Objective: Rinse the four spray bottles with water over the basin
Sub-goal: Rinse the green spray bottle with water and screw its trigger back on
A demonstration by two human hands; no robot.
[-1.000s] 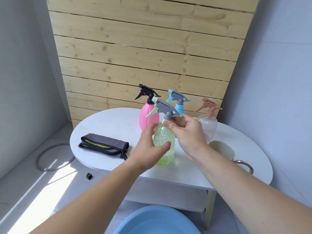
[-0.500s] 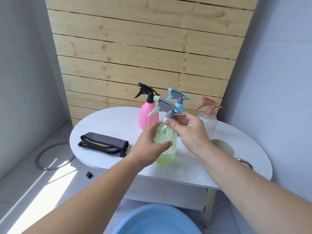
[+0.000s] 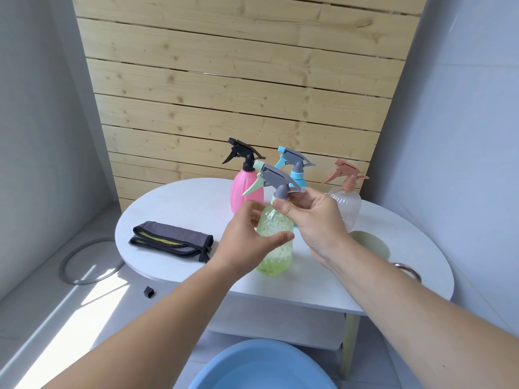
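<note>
Spray bottles, all four, are up on the white oval table (image 3: 179,209), which fills the middle of the view. Below its near edge, on the floor, the blue basin (image 3: 261,366) shows only its far rim and part of its bowl.

Three bottles stand untouched at the back of the table: the pink bottle (image 3: 244,192), the blue bottle (image 3: 297,175) and the clear bottle (image 3: 346,204) with its peach trigger. In front of them is the green bottle (image 3: 276,248), upright between both hands. From this angle its base may be resting on the table or held just above it.

The left hand (image 3: 247,242) grips the bottle's body, fingers behind and thumb across the front. The right hand (image 3: 317,217) pinches the neck collar under the grey spray head (image 3: 276,178) between thumb and fingertips.

By the look of it, the step in hand is unscrewing the first bottle's head, so rinsing proper has not begun. The next move calls for the left hand to keep the body from turning while the right twists the collar. The head should then be lifted straight up so that any tube inside clears the neck. After that, the open bottle has to come forward and down over the basin, well away from the folded grey cloth (image 3: 174,241).
</note>
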